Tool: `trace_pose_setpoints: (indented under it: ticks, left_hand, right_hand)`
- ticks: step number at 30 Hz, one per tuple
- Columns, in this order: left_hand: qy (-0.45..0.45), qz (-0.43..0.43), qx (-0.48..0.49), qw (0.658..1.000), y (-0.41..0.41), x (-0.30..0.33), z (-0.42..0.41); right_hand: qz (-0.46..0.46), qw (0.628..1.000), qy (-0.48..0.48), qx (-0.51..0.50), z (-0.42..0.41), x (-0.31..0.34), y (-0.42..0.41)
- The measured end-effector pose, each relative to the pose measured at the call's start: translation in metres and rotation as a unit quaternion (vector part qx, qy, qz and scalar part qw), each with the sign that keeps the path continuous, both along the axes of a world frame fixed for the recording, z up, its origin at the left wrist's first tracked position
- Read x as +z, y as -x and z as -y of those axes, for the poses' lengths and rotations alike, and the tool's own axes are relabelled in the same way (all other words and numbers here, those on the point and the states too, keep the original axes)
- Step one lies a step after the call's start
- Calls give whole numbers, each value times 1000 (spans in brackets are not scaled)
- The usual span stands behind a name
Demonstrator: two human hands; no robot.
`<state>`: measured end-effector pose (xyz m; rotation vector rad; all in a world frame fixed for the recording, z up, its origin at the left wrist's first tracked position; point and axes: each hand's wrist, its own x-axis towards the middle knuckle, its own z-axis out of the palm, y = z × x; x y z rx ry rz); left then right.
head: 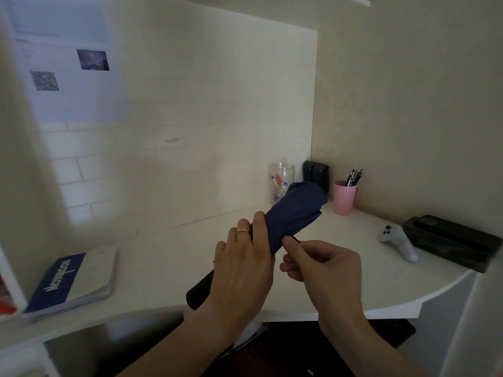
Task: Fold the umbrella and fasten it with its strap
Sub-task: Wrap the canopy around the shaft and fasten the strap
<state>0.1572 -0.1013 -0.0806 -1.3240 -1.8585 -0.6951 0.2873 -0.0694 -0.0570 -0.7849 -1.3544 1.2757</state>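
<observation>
A navy blue folded umbrella (295, 209) is held above the white desk, its tip pointing up and to the right. Its black handle (198, 291) sticks out below my left hand. My left hand (245, 265), with a gold ring, is wrapped around the gathered canopy near its lower end. My right hand (324, 263) pinches a small dark strap end (295, 238) against the canopy, thumb pressed on it. Most of the strap is hidden by my fingers.
On the white desk (163, 257) lies a blue and white notebook (72, 281) at the left. At the back right stand a clear jar of markers (281, 180), a pink pen cup (345, 197), a black box (315, 174), a white game controller (398, 240) and a black case (451, 242).
</observation>
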Motion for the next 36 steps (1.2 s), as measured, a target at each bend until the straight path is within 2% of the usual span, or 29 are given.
trace_pose_setpoints:
  ticks: [10, 15, 20, 24, 27, 29, 30, 33, 36]
  left_hand:
    - [13, -13, 15, 1000, 7, 0, 1]
    - [14, 11, -41, 999, 6, 0, 6]
    - [19, 20, -114, 993, 4, 0, 10]
    - [36, 34, -131, 990, 1, -7, 6]
    - [44, 109, -164, 980, 5, -16, 1]
    - [45, 232, -202, 950, 6, -17, -1]
    - [34, 315, -218, 923, 5, -14, -2]
    - [-21, 564, -247, 788, -3, 2, -9]
    - [-99, 703, -236, 663, -8, 19, -21]
  right_hand:
    - [15, 996, -25, 85, -11, 0, -4]
    - [-11, 991, 11, 130, -29, -1, -9]
    - [-66, 968, 70, 232, -43, -4, -11]
    - [-30, 980, -7, 197, -50, -8, -7]
    - [8, 983, -17, 180, -55, -11, 4]
    - [39, 980, 1, 195, -60, -10, 7]
    - [41, 978, 11, 204, -61, -11, 7]
    - [45, 976, 18, 212, -51, -29, 3]
    - [206, 955, -39, 208, -26, -59, 10]
